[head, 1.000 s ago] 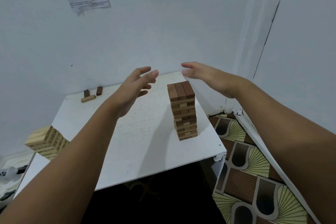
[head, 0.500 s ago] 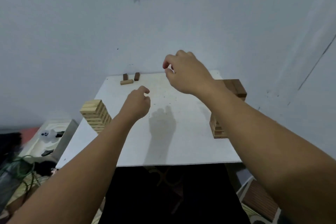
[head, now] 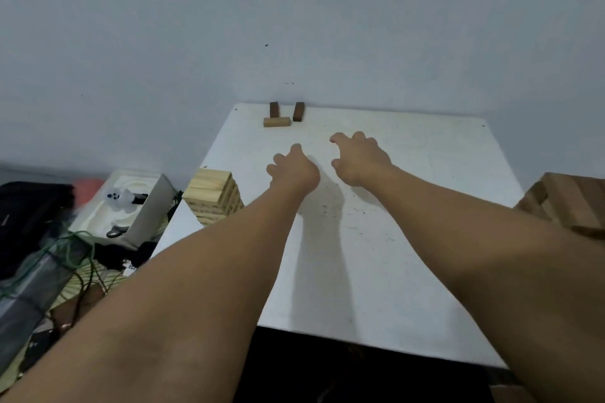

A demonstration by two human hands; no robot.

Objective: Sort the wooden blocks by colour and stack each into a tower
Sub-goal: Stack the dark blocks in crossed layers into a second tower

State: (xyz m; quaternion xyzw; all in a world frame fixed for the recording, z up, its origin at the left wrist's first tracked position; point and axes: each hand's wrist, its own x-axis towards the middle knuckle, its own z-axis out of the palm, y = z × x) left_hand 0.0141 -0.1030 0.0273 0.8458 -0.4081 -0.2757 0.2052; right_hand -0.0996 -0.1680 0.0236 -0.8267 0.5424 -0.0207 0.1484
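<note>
Both hands reach toward twelve o'clock, left hand (head: 294, 170) and right hand (head: 358, 157) apart, loosely curled, holding nothing. Three loose blocks (head: 283, 114) lie at the table (head: 409, 239)'s far edge. Best pinch each by its long sides, sorting dark from light.

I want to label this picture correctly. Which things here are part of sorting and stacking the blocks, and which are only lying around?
Part of the job:
- light tower
- dark tower
- light loose block
- two dark loose blocks
- left hand and right hand, holding nothing
- white table

Only lying around:
- white box
- green cable
- black bag
</note>
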